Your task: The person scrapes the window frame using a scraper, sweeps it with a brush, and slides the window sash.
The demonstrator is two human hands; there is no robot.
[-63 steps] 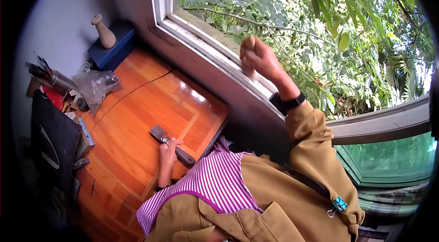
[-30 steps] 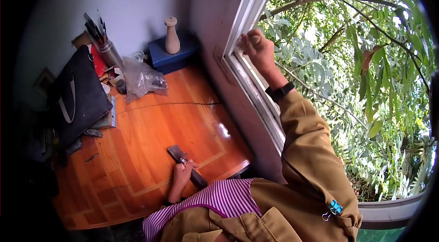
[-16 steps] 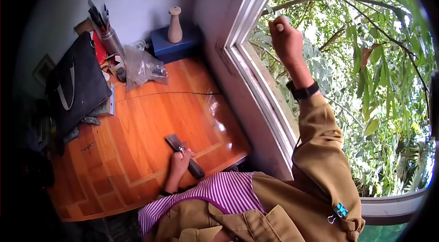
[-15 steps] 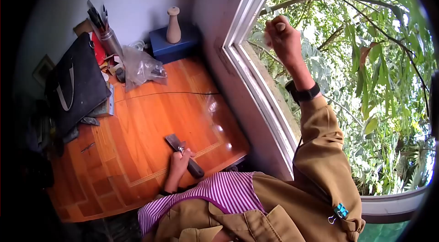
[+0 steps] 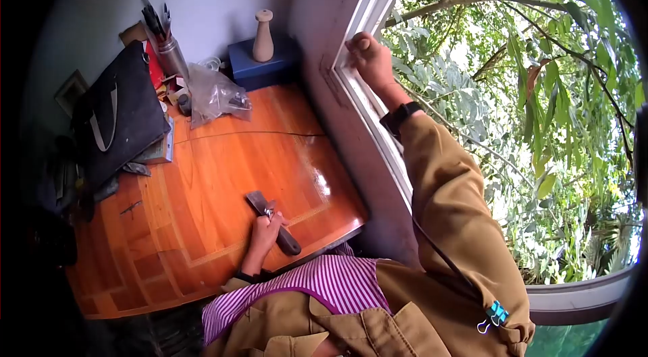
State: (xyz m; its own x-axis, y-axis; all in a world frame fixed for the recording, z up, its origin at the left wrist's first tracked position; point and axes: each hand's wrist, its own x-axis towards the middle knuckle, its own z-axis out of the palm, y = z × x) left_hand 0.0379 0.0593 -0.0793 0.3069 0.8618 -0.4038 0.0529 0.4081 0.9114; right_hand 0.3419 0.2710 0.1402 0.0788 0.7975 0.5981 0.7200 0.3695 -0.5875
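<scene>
My left hand [image 5: 264, 234] rests on the orange wooden table [image 5: 216, 161] near its front edge, shut on the dark handle of a metal scraper [image 5: 257, 200] whose flat blade lies on the wood. My right hand [image 5: 368, 60] is raised to the white window frame [image 5: 370, 9]. Its fingers are curled into a fist and its thumb presses against the frame's inner edge. Whether anything is inside the fist is hidden. A black watch [image 5: 399, 116] sits on that wrist above a tan sleeve.
At the table's far end stand a blue box [image 5: 260, 70] with a turned wooden piece [image 5: 262, 36] on it, a crumpled plastic bag [image 5: 214, 95], a metal cup of brushes [image 5: 170, 53] and a black bag [image 5: 118, 121]. Trees fill the open window.
My right fist, held out in the window opening half a second ago, has come back down against the frame's inner edge. The left hand and scraper have stayed in place.
</scene>
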